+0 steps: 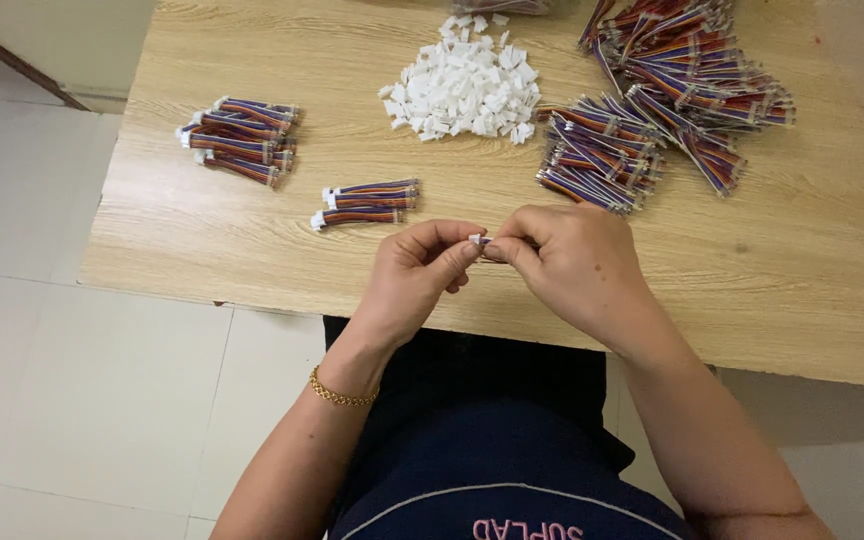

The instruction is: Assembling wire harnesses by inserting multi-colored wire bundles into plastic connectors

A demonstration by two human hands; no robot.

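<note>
- Closest to you was your dark blue shirt [492, 470], and a gold bracelet [342, 395] sat on your left wrist.
- Your left hand [417, 275] pinched a tiny white plug [475, 239] with thumb and finger.
- Your right hand [572, 260] was closed on the end of a short striped wire [492, 244]; most of it was hidden.
- The plug and wire met between your hands, just above the near edge of the table [802, 280].
- It looked like you were pushing the wire end into the plug. That needed a straight, gentle push.
- More white plugs [467, 85] and wire bundles [652, 100] lay farther back; done wires [367, 202] lay near your left hand.
</note>
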